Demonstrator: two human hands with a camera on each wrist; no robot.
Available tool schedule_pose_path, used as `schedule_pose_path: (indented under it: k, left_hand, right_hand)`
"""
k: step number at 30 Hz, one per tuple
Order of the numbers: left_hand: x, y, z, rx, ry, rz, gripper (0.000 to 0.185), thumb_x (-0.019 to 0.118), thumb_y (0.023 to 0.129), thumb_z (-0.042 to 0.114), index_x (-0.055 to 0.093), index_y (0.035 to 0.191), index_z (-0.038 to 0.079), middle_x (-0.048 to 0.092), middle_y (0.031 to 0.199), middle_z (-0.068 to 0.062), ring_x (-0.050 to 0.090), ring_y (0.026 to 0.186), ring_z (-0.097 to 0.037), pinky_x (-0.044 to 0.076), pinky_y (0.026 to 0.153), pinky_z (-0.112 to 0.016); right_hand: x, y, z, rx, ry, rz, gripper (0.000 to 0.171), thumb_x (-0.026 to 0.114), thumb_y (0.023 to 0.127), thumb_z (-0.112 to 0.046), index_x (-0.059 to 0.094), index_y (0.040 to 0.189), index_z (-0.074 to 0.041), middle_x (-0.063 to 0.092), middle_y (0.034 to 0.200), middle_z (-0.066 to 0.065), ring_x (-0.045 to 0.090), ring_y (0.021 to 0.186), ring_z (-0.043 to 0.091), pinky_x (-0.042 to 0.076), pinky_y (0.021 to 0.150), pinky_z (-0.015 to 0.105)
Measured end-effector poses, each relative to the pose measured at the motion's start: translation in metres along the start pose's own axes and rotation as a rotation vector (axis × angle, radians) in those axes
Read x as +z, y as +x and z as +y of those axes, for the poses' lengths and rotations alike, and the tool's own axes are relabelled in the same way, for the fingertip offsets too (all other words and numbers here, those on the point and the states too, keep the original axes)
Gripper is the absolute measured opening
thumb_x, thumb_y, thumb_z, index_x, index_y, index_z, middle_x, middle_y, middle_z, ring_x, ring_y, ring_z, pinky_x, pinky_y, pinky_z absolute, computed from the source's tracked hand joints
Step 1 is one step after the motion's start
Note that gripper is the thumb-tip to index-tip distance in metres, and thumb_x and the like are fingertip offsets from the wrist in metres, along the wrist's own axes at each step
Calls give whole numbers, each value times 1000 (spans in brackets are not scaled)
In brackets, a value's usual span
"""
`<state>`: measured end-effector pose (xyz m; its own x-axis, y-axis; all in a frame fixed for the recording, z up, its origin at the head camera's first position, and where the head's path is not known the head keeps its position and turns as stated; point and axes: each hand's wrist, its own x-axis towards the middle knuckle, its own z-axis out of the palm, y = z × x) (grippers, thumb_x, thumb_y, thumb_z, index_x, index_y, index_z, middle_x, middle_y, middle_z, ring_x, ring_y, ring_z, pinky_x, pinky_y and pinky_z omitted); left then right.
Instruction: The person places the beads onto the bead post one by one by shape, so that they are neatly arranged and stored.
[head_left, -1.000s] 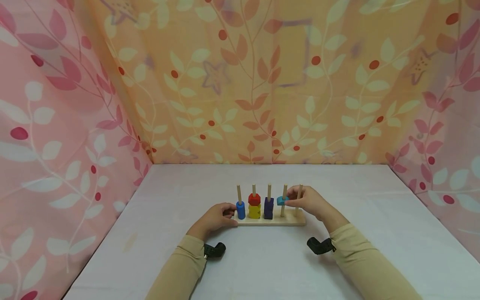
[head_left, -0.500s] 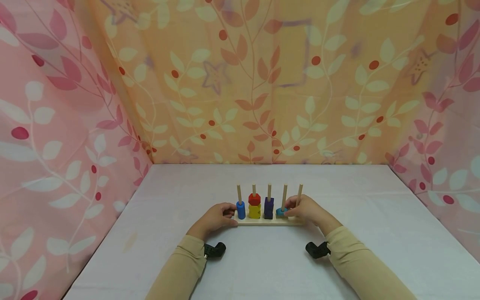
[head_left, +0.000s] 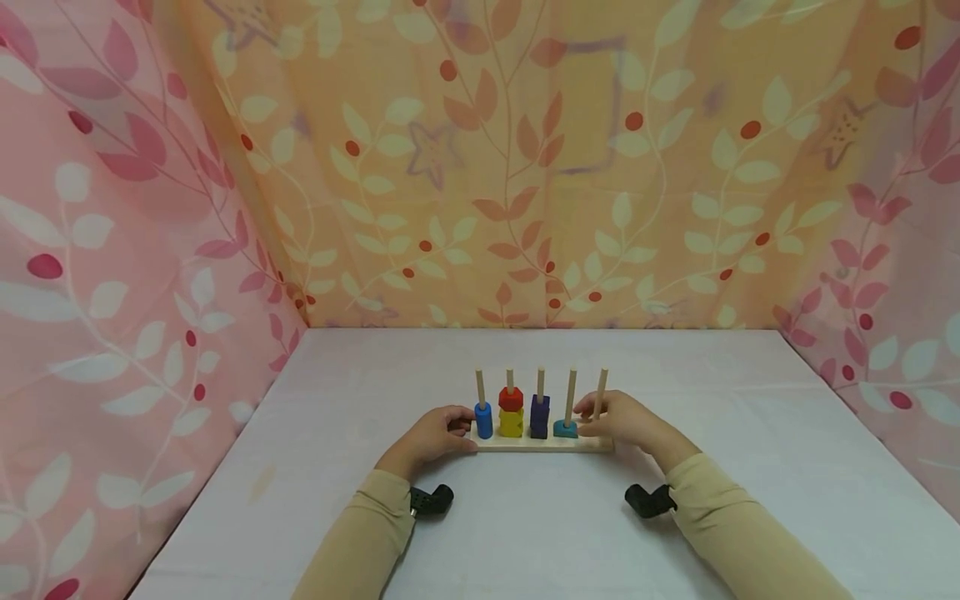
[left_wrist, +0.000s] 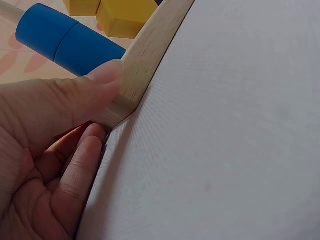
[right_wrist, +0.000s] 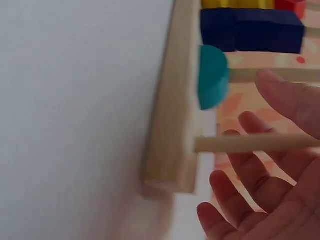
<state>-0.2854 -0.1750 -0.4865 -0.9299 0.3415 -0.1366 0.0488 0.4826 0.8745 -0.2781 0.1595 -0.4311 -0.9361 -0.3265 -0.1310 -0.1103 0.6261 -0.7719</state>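
Note:
A wooden peg board (head_left: 543, 445) with several upright pegs stands on the table. My left hand (head_left: 432, 437) holds its left end, the thumb on the front edge and the fingers curled behind. Blue cylinders (left_wrist: 70, 40) are stacked on the leftmost peg. Beside them a red block (head_left: 511, 399) tops yellow blocks (head_left: 511, 422), and dark blue blocks (head_left: 539, 417) fill the middle peg. A teal half-round block (right_wrist: 212, 77) sits at the foot of the fourth peg. My right hand (head_left: 626, 423) is apart from it, fingers loosely bent around the bare rightmost peg (right_wrist: 250, 143), gripping nothing.
A white cloth covers the table (head_left: 525, 525). A yellow-orange patterned curtain (head_left: 480, 167) hangs behind it, with pink patterned cloth (head_left: 112, 333) on both sides. A black wrist device (head_left: 432, 501) sits under each forearm.
The teal block has slid down the fourth peg to the base in my right hand. My right fingers have since let go and moved slightly right. My left hand has stayed in place.

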Motion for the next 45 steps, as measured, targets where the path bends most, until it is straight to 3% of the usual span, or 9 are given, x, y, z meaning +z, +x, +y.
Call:
schedule_pose_path:
  k: [4, 8, 18, 27, 34, 45]
  left_hand:
    - [1, 1, -2, -1, 3, -4, 50, 79, 70, 24, 59, 115, 14, 58, 107, 1, 53, 97, -15, 43, 92, -33]
    - [1, 1, -1, -9, 0, -4, 50, 79, 70, 23, 59, 115, 15, 58, 107, 1, 52, 97, -15, 43, 92, -33]
    - [1, -2, 4, -5, -12, 2, 50, 79, 71, 20, 58, 116, 13, 58, 108, -1, 52, 97, -17, 43, 93, -35]
    - [1, -3, 6, -12, -9, 4, 50, 79, 71, 21, 58, 116, 13, 58, 108, 0, 52, 97, -16, 43, 93, -34]
    - [0, -3, 5, -18, 3, 5, 52, 79, 70, 23, 58, 117, 13, 58, 109, 1, 52, 98, -16, 43, 94, -35]
    - [0, -2, 3, -12, -18, 6, 50, 80, 70, 22, 59, 115, 15, 58, 106, 0, 52, 96, -16, 43, 92, -33]
  right_hand:
    - [-20, -16, -5, -58, -75, -10, 33, 73, 76, -18, 63, 105, -5, 63, 103, 9, 53, 103, 30, 41, 87, 49]
    - [-37, -36, -7, -95, -144, -38, 35, 73, 77, -18, 62, 107, -4, 63, 100, 9, 54, 100, 31, 45, 84, 46]
    - [-64, -85, 15, -28, -204, -128, 39, 75, 74, -24, 61, 106, -6, 60, 94, 4, 53, 94, 25, 47, 77, 37]
    - [-68, -114, 50, 3, -96, -211, 34, 73, 75, -20, 58, 100, -3, 53, 81, 5, 48, 75, 13, 41, 59, 23]
    - [-66, -128, 69, -36, -17, -241, 24, 73, 75, -16, 55, 85, -2, 48, 67, 0, 44, 59, 6, 33, 49, 22]
    - [-58, -134, 82, 26, 17, -221, 22, 74, 73, -15, 60, 84, -3, 53, 72, 4, 47, 63, 9, 38, 53, 21]
